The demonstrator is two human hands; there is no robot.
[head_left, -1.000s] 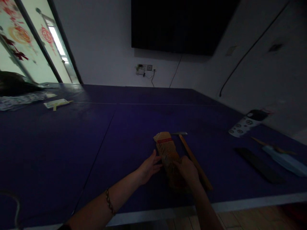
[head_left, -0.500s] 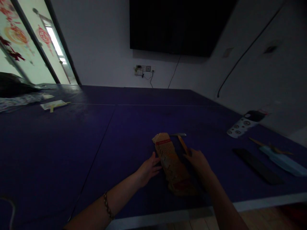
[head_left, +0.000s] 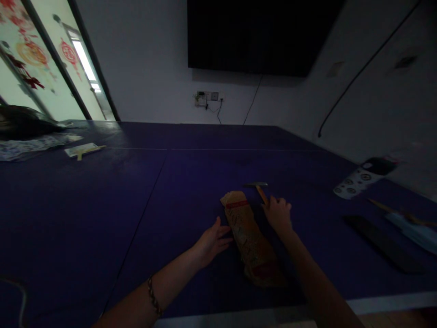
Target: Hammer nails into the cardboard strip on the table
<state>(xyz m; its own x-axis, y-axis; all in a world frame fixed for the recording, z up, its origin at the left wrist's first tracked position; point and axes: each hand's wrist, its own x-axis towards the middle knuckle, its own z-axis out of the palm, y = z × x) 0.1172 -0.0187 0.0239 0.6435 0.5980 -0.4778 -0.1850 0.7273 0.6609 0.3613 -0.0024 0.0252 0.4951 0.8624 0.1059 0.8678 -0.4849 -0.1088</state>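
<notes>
The purple tabletop (head_left: pixel 191 173) supports a printed brown strip (head_left: pixel 247 232), apparently cardboard in this dim light. A wooden-handled hammer (head_left: pixel 262 194) is positioned just right of the strip, head at the far end. The right hand (head_left: pixel 279 216) grips its handle; the left hand (head_left: pixel 212 243) is open, fingers at the strip's left edge.

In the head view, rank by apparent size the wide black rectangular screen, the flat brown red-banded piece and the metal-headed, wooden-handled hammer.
1. Black screen
2. Brown piece
3. Hammer, partly hidden by the right hand
</notes>
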